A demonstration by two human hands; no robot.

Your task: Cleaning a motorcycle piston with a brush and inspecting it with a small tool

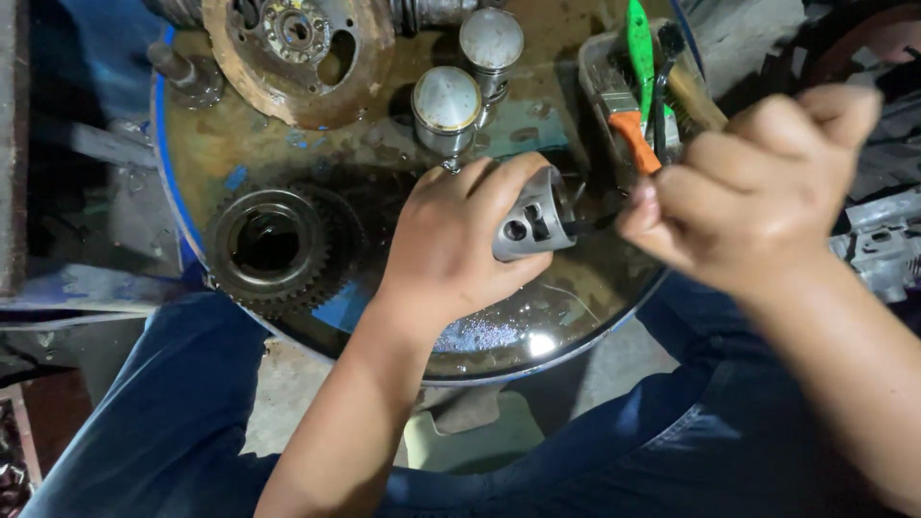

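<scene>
Oily and rust-stained, the round top of a blue-rimmed metal drum (192,206) serves as the workbench, wedged between the seated person's knees in blue denim trousers (163,412). Near the middle of it, the left hand (451,245) wraps its curled fingers around a grey metal piston (532,216), held on its side with the open skirt facing three o'clock and the pin hole showing. At three o'clock from the piston, the right hand (753,187) is closed in a tight fist about a thin dark tool (590,226) whose tip enters the piston's open end; what kind of tool it is cannot be told, since the fist hides its handle. By my reading, the work on this piston is mid-way: the tool is inside it and the piston is not yet set down. Two more silver-crowned pistons (448,101) stand upright at twelve o'clock, looking clean on top, so they may already be finished. At nine o'clock lies a dark toothed steel gear (269,245), and at eleven o'clock a rusty round plate with holes (297,53). At one o'clock a shallow tray (600,72) holds an orange-handled paintbrush (635,134), a green-handled brush (639,38) and a wooden-handled one.
</scene>
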